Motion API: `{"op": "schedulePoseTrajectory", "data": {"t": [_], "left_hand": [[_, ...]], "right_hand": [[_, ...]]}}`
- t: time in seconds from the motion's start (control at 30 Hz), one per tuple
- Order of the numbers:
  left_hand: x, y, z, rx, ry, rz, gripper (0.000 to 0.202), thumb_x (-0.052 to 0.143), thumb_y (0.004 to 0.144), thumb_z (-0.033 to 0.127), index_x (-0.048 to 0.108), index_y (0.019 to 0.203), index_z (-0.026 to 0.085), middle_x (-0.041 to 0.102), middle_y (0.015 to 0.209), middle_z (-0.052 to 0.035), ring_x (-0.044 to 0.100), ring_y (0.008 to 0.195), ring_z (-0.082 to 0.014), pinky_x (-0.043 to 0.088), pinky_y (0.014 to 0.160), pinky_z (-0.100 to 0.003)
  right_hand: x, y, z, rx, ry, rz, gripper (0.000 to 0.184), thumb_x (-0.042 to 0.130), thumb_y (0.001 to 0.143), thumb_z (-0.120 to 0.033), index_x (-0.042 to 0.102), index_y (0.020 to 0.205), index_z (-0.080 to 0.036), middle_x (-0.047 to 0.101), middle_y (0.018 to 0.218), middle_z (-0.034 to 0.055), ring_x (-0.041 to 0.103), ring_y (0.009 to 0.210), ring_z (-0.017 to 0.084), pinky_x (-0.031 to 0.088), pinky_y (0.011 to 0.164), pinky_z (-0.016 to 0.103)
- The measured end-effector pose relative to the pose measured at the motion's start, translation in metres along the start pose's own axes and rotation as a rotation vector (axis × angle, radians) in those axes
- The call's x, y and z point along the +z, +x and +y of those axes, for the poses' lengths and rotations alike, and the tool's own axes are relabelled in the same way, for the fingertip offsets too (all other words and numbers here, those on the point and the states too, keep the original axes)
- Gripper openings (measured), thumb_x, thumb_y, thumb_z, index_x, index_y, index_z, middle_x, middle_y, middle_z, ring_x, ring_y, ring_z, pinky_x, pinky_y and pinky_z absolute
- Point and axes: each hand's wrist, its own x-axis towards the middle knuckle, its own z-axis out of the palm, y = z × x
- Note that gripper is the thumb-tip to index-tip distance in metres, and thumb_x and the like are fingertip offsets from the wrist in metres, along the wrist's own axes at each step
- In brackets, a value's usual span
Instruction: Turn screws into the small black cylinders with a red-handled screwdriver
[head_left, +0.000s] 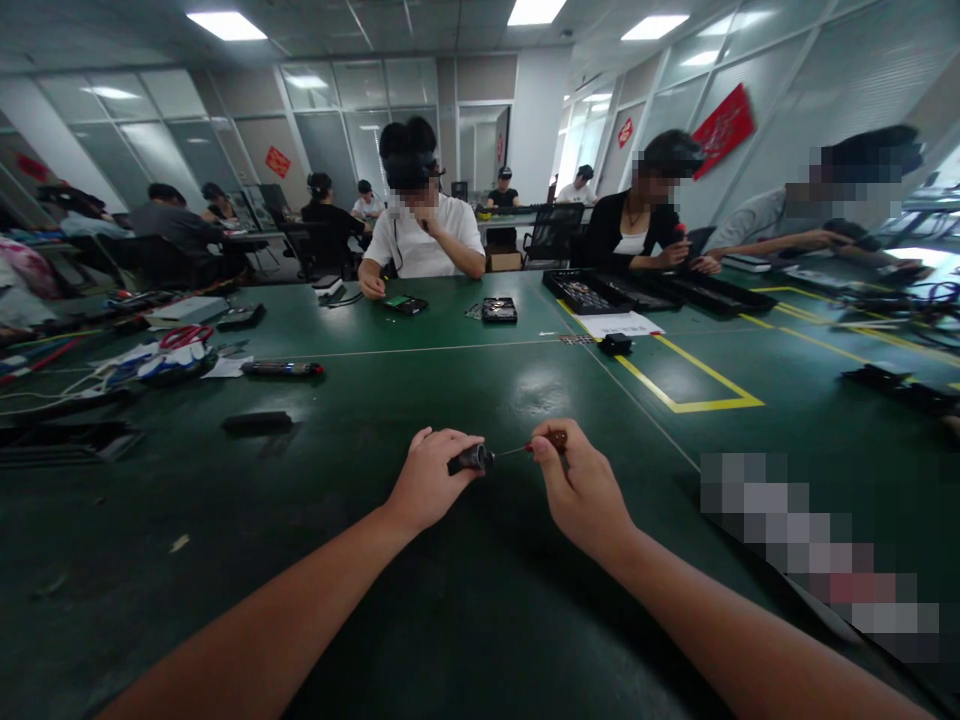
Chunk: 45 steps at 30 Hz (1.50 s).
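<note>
My left hand [429, 480] is closed around a small black cylindrical part [471, 459], held just above the green table [480, 620]. My right hand [581, 485] pinches a small screwdriver with a red-brown handle [551, 441]. Its thin metal shaft [511, 451] points left into the end of the black part. Both hands hover close together over the middle of the table.
A black flat piece [257, 422] and a red-tipped black tool [282, 369] lie to the left, with cables and scissors [184, 337] beyond. Black trays [600, 292] and yellow floor-tape lines [697, 375] sit to the right. Several people work across the table.
</note>
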Motion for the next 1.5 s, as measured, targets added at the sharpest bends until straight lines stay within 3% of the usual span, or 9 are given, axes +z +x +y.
{"op": "schedulePoseTrajectory", "data": {"t": [0.13,0.33,0.67,0.8,1.03,1.17,1.3,1.4,1.5], "left_hand": [[0.000,0.001,-0.001,-0.024,0.002,0.026,0.037,0.078,0.082,0.021,0.069,0.118,0.026,0.070,0.118,-0.0025,0.062,0.115,-0.0243,0.028,0.116,-0.057],[0.001,0.001,-0.004,-0.072,-0.126,0.092,0.037,0.076,0.083,0.019,0.068,0.119,0.023,0.068,0.117,-0.0044,0.063,0.111,-0.0229,0.049,0.101,-0.042],[0.001,0.001,-0.003,-0.051,-0.168,0.135,0.032,0.074,0.083,0.016,0.067,0.114,0.021,0.068,0.113,-0.0035,0.064,0.107,-0.0211,0.050,0.099,-0.039],[0.003,0.001,-0.004,-0.045,-0.158,0.164,0.037,0.070,0.087,0.019,0.062,0.123,0.022,0.067,0.120,-0.0038,0.063,0.111,-0.0212,0.050,0.101,-0.039],[-0.006,-0.007,0.009,0.078,-0.069,0.056,0.035,0.055,0.094,0.018,0.051,0.129,0.020,0.063,0.119,-0.0063,0.062,0.107,-0.0197,0.050,0.095,-0.036],[-0.011,-0.008,0.014,0.096,0.066,-0.020,0.021,0.058,0.090,0.021,0.056,0.110,0.017,0.063,0.101,-0.0054,0.060,0.091,-0.0201,0.049,0.080,-0.034],[-0.012,-0.005,0.012,0.112,0.168,-0.111,0.007,0.055,0.094,0.021,0.060,0.096,0.018,0.063,0.097,-0.0037,0.059,0.089,-0.0186,0.047,0.076,-0.032],[-0.011,-0.005,0.009,0.092,0.204,-0.147,0.017,0.049,0.096,0.016,0.064,0.104,0.019,0.064,0.103,-0.0035,0.060,0.093,-0.0178,0.048,0.079,-0.031],[-0.010,-0.006,0.008,0.076,0.278,-0.164,0.026,0.052,0.098,0.027,0.063,0.120,0.021,0.064,0.107,-0.0047,0.060,0.096,-0.0198,0.049,0.080,-0.033]], "right_hand": [[0.000,0.001,0.002,0.010,0.016,0.011,0.014,0.044,0.102,-0.032,0.054,0.097,-0.023,0.064,0.080,0.0027,0.064,0.072,0.020,0.047,0.067,0.032],[-0.001,0.001,0.002,0.011,0.047,0.027,0.014,0.045,0.102,-0.032,0.054,0.097,-0.023,0.063,0.080,0.0021,0.062,0.071,0.019,0.046,0.067,0.031],[-0.001,0.001,0.003,0.026,0.052,0.031,0.014,0.047,0.101,-0.032,0.056,0.098,-0.022,0.065,0.081,0.0021,0.064,0.073,0.019,0.045,0.068,0.030],[0.000,0.000,0.005,0.016,0.069,0.040,0.014,0.047,0.101,-0.032,0.056,0.100,-0.022,0.066,0.083,0.0025,0.065,0.076,0.019,0.046,0.070,0.030],[-0.001,-0.001,0.004,0.009,0.077,0.034,0.013,0.047,0.102,-0.031,0.056,0.100,-0.022,0.066,0.082,0.0015,0.065,0.074,0.018,0.046,0.069,0.029],[-0.002,-0.001,0.003,0.000,0.074,0.021,0.013,0.047,0.102,-0.031,0.057,0.100,-0.022,0.066,0.082,0.0015,0.065,0.075,0.018,0.047,0.069,0.030],[-0.003,0.000,0.003,-0.003,0.064,0.015,0.013,0.047,0.102,-0.030,0.057,0.099,-0.022,0.065,0.081,0.0017,0.065,0.075,0.018,0.047,0.068,0.030],[-0.002,0.000,0.003,-0.005,0.063,0.018,0.013,0.047,0.102,-0.030,0.057,0.099,-0.022,0.065,0.081,0.0017,0.065,0.075,0.018,0.047,0.069,0.030],[-0.002,0.000,0.003,-0.005,0.063,0.016,0.013,0.047,0.102,-0.030,0.057,0.100,-0.022,0.066,0.082,0.0019,0.065,0.075,0.019,0.047,0.069,0.030]]}}
